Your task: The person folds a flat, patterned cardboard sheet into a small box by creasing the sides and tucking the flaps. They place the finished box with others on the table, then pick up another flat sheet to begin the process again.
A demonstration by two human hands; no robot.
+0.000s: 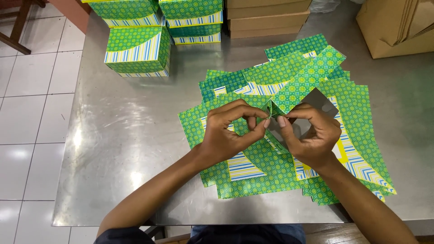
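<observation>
My left hand (pixel 228 131) and my right hand (pixel 312 135) meet over the middle of a steel table (pixel 126 149). Both pinch the same green patterned flat box sheet (pixel 298 88), its flaps partly folded up between my fingertips. Under my hands lies a loose spread of more flat green sheets (pixel 257 174) with blue, yellow and white striped panels. They fan out from the table's middle to its right side.
Several folded green boxes (pixel 138 49) stand stacked at the table's far left. Plain brown cardboard boxes (pixel 266 18) sit behind them, and a larger brown carton (pixel 398 27) is at the far right. White floor tiles (pixel 31 113) lie left of the table.
</observation>
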